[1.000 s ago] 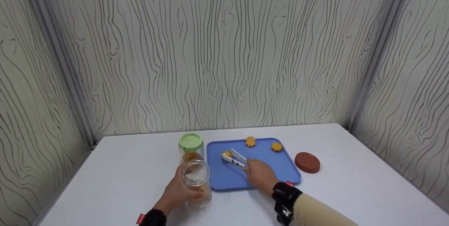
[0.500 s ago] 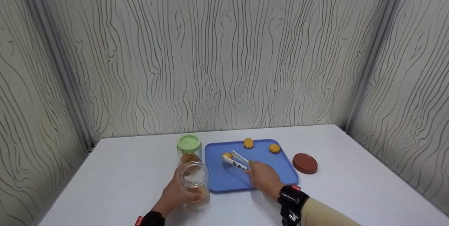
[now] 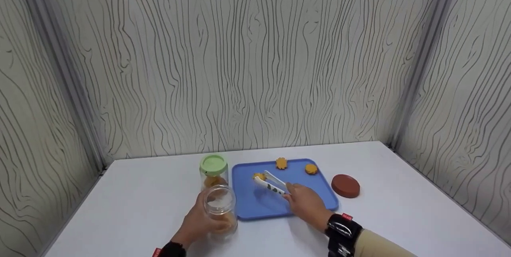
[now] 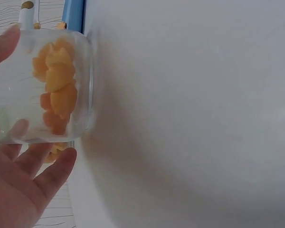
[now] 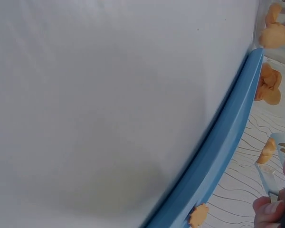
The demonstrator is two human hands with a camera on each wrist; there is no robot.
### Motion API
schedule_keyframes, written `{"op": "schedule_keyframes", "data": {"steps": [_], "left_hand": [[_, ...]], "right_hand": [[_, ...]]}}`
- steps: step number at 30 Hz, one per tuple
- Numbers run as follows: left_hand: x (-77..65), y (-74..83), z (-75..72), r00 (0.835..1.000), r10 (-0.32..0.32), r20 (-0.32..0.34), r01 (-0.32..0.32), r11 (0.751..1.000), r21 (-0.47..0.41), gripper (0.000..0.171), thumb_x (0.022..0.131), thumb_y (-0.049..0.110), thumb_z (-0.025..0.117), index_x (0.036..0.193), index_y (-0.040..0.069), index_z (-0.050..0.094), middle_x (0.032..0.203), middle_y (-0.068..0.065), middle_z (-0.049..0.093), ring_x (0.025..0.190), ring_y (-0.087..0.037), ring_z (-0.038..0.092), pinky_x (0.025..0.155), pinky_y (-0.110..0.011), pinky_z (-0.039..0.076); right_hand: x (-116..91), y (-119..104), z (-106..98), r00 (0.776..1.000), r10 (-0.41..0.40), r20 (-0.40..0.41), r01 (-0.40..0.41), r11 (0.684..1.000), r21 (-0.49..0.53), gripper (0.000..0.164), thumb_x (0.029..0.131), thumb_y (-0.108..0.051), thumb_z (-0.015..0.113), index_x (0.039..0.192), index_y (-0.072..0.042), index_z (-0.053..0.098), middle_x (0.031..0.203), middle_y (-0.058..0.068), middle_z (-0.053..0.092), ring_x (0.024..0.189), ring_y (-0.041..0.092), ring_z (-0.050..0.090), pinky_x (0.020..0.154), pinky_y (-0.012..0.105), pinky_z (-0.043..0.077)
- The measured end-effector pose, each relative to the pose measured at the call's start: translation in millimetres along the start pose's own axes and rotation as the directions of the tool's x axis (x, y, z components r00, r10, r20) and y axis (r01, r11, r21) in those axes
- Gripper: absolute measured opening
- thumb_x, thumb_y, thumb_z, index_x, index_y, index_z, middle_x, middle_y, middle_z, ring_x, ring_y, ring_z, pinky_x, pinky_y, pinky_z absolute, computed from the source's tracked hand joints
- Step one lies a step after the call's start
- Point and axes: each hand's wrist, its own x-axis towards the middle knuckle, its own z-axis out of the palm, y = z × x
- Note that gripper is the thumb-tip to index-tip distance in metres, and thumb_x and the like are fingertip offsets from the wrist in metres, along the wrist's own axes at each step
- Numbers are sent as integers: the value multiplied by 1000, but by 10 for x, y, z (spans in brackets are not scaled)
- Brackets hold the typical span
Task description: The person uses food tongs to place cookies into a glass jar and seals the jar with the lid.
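Note:
My left hand [image 3: 196, 220] grips a clear lidless jar [image 3: 220, 208] by its side, standing upright at the tray's front left corner. Several flower-shaped orange-yellow cookies [image 4: 59, 76] lie in its bottom. My right hand [image 3: 308, 205] holds white patterned tongs [image 3: 275, 189]. Between the tong tips sits one cookie [image 5: 267, 151], over the left part of the blue tray [image 3: 255, 209]. The right wrist view shows that cookie raised above the tray's rim. Two more cookies lie on the tray, one at its back edge [image 3: 281, 163], the other cookie [image 3: 311, 169] at its back right.
Just behind the held jar stands a second jar with a green lid [image 3: 213, 165], cookies inside. A red-brown lid [image 3: 345, 186] lies on the white table [image 3: 131, 201] right of the tray. Wood-grain patterned panels [image 3: 247, 69] rise at the back and both sides.
My right hand and wrist have shifted slightly right and toward me, with the tongs and cookie moving a little right over the tray. The left hand keeps its grip on the jar.

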Motion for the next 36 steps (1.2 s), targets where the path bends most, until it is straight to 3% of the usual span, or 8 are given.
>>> {"op": "schedule_keyframes", "data": {"steps": [9,16,29,36], "left_hand": [[17,2,-1,998,-62,6,62,998,-8,119,57,34,94,148,3,24,137,-25,47,126,-46,43,100,-63,36],[6,-2,8,999,-44,-6,44,999,3,115,59,32,94,145,0,25,135,-23,48,125,-44,44,99,-60,38],[1,-22,13,1000,-7,1,7,1000,-26,111,60,25,93,144,1,26,134,-23,48,123,-42,46,99,-61,38],[10,-4,10,999,-42,-8,41,999,-26,112,59,25,94,146,1,26,134,-22,49,123,-42,46,99,-61,37]], "right_hand": [[-60,0,-66,1000,12,-5,-12,999,35,41,94,-19,63,123,10,60,91,11,64,70,16,52,62,35,47],[-121,5,-134,1000,-5,-22,6,998,58,40,93,-17,64,122,12,60,96,15,66,73,19,55,63,37,47],[-248,-18,-290,999,-20,28,16,991,136,45,97,-22,59,128,10,56,84,0,56,71,14,47,60,28,41],[-309,-95,-375,998,-50,27,45,985,164,46,98,-23,59,129,10,55,81,-2,53,69,13,47,58,25,40]]}}
